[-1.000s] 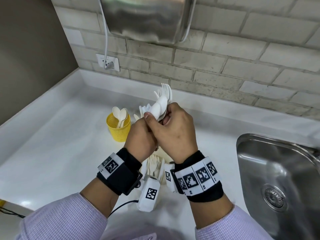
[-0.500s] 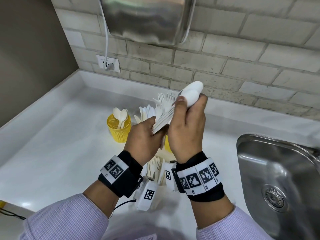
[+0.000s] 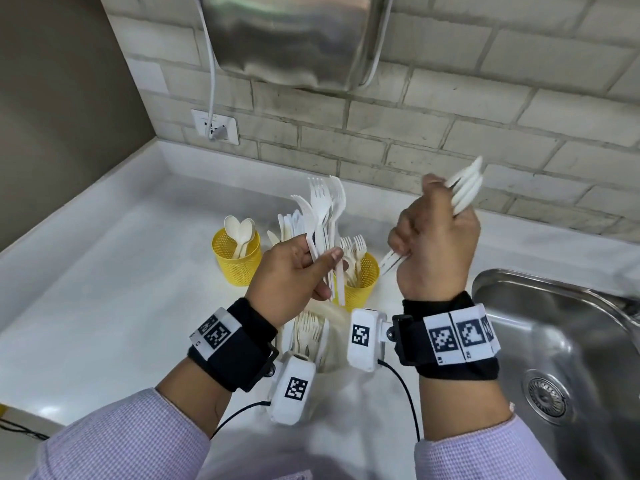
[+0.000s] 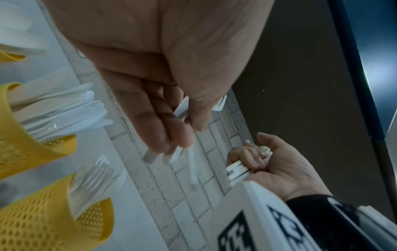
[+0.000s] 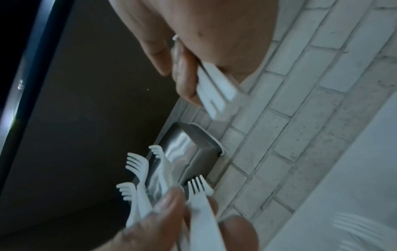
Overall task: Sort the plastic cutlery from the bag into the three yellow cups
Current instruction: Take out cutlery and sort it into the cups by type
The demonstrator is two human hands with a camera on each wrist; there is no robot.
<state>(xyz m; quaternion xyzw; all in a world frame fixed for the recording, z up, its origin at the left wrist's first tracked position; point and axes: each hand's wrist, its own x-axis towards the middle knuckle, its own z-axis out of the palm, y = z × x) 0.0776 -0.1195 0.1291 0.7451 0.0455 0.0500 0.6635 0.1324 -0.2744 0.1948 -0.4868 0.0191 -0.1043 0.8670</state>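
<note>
My left hand (image 3: 311, 261) grips several white plastic forks (image 3: 325, 206) by their handles, tines up, above the cups. My right hand (image 3: 433, 237) is fisted round a stack of white spoons (image 3: 467, 188), bowls pointing up and right, held apart from the forks. A yellow mesh cup (image 3: 237, 261) at the left holds spoons. Another yellow cup (image 3: 362, 278) holds forks. Between them, knives (image 3: 289, 226) stand in a third cup (image 4: 32, 152), mostly hidden behind my left hand in the head view. The clear bag (image 3: 308, 336), with forks inside, lies between my wrists.
A steel sink (image 3: 554, 341) is sunk into the white counter (image 3: 104, 289) at the right. A metal hand dryer (image 3: 294, 36) hangs on the brick wall above, with its cord running to an outlet (image 3: 214, 126). A dark wall closes the left side.
My right hand has drawn the spoons out of the mixed bundle and swung them up and to the right. The left hand keeps the forks, and the hands are now apart.
</note>
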